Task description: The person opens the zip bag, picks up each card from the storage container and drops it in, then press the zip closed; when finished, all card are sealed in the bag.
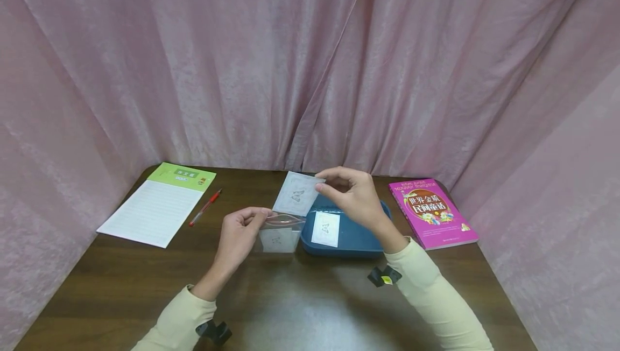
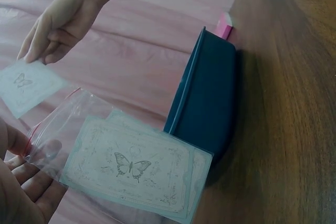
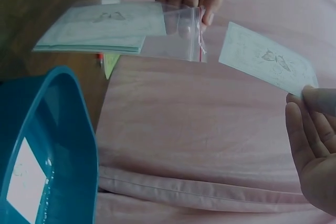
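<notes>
My left hand (image 1: 241, 232) pinches the rim of a clear zip bag (image 3: 178, 35) with a red seal line; its mouth gapes a little. Several butterfly-printed cards (image 2: 128, 169) lie stacked inside the bag. Between thumb and fingers, my right hand (image 1: 353, 195) grips another butterfly card (image 1: 296, 194) by its corner, just above the bag's mouth. In the right wrist view a short gap shows between that card and the bag. A blue plastic tray (image 1: 358, 232) stands beside the bag, and one more card (image 1: 325, 229) lies in it.
On the left of the brown table (image 1: 310, 297) lie a lined writing pad (image 1: 155, 205) with a green header and a red pen (image 1: 205, 207). A pink book (image 1: 431, 213) lies right of the tray. Pink curtains (image 1: 310, 71) hang around the table's back and sides.
</notes>
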Demonstrator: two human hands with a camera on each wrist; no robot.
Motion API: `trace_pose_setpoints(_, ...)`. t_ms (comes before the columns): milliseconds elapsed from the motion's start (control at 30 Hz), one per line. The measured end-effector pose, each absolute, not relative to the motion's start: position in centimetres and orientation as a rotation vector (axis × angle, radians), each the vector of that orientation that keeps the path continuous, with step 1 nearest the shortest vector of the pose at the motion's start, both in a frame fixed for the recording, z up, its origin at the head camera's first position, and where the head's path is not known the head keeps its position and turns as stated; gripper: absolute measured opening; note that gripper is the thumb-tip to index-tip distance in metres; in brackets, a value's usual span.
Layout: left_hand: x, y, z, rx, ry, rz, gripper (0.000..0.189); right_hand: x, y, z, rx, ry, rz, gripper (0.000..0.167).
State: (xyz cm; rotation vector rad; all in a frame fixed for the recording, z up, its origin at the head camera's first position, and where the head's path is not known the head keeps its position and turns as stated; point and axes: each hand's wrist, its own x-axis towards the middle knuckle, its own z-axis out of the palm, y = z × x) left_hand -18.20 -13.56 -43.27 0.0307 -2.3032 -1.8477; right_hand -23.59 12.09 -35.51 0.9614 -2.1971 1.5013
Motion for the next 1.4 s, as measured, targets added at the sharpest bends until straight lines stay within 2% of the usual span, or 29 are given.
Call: trace_pose_setpoints(1400, -18.0, -13.2, -43.1, 0.058, -2.23, -1.888, 0.017, -23.5, 10.7, -39.1, 0.922, -2.361, 1.549, 0.015)
